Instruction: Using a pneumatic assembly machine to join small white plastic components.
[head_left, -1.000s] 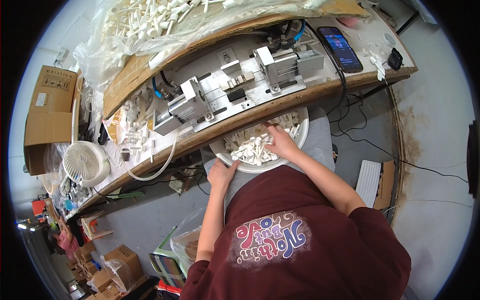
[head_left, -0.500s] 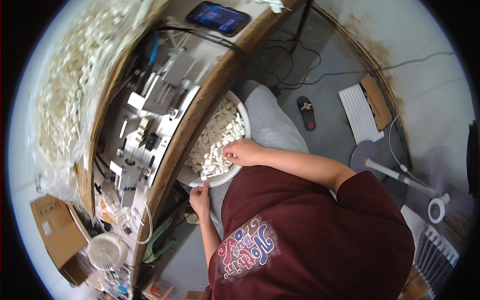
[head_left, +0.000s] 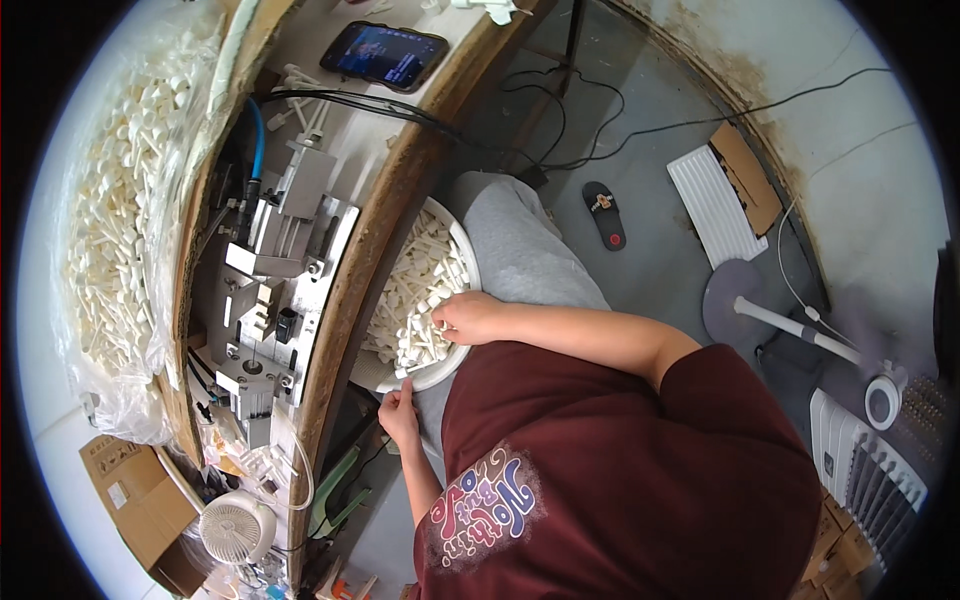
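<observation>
A round white basin [head_left: 470, 262] full of small white stick-like plastic pieces [head_left: 412, 262], many with a wider end, rests against my grey-trousered leg, partly under the bench edge. My right hand [head_left: 470, 318] reaches over the near rim. Its fingers are curled together with the tips among the pieces; what they pinch is hidden. Below it, my left hand [head_left: 400, 418] is at the basin's lower rim, palm side partly turned in. Its thumb and fingers are closed, and a white plastic piece [head_left: 403, 372] shows at the fingertips.
A metal fixture [head_left: 290, 240] with clamps stands on the wood-edged bench [head_left: 345, 255]; a phone [head_left: 385, 55] lies beyond it. At far left is a plastic bag of white pieces [head_left: 125, 240]. A small fan [head_left: 237, 527], cables [head_left: 540, 165], a slipper [head_left: 604, 215] and a standing fan [head_left: 735, 302] surround me.
The whole view has shifted, so the bench and fixture sit lower and further left. Both hands stay at the basin, with only slight movement of the fingers.
</observation>
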